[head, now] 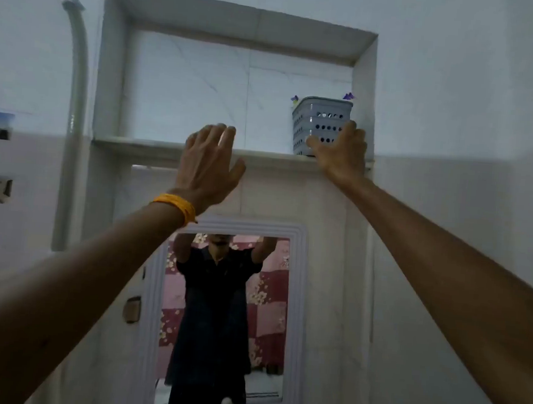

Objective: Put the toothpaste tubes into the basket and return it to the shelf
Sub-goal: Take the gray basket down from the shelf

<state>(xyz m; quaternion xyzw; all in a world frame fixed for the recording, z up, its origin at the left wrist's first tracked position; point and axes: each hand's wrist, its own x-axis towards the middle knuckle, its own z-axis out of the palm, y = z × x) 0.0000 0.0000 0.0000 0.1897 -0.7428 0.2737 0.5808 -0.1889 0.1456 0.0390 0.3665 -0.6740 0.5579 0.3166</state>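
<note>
The grey basket point(321, 126) is sitting at the shelf point(143, 144) ledge's right end, at two o'clock, beside the niche wall. The right hand point(341, 150) is spreading its fingers wide against the basket's front; the left hand point(207, 166) is hovering open-fingered before the bare ledge stretching toward ten o'clock.

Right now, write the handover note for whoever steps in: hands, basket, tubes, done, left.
Left hand: open, fingers spread, raised in front of the shelf, holding nothing.
Right hand: open, at the front of the basket; a firm grip cannot be confirmed.
Basket: upright at the right end of the shelf, in the wall niche above the mirror.
Toothpaste tubes: none visible; the basket's contents are hidden from this angle.
Done: basket stands on the shelf.
Left: confirm the tubes are inside, then withdraw both hands.
</note>
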